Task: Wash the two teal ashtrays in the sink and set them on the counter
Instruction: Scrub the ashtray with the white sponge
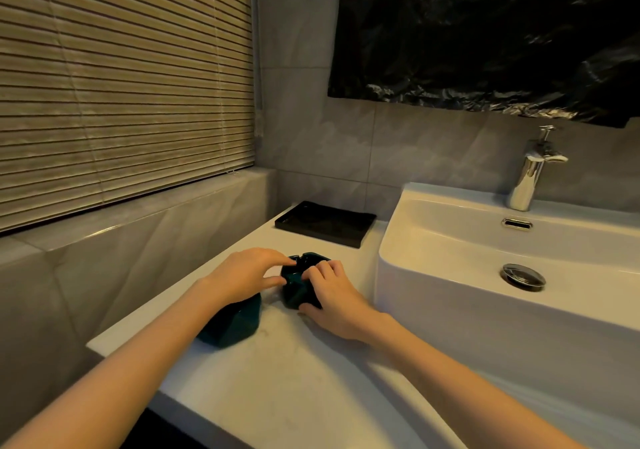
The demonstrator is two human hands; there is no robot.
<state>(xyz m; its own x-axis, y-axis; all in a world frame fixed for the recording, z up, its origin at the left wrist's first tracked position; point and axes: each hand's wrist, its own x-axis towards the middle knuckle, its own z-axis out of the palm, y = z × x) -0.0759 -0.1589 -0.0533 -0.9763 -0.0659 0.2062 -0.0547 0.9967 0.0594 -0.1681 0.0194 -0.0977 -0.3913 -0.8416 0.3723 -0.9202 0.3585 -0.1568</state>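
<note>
Two dark teal ashtrays stand on the white counter [277, 372] left of the sink [450, 241]. The farther ashtray [298, 287] is between both hands. My right hand [332, 296] grips its right side, fingers curled over the rim and thumb low on the near wall. My left hand [247, 272] touches its left rim with the fingertips. The nearer ashtray [232, 327] sits under my left wrist, its top hidden by the forearm.
A black rectangular tray [325, 223] lies at the back of the counter by the wall. A chrome faucet [530, 171] stands behind the basin, with a drain plug [523, 275] in it. Blinds cover the window at left.
</note>
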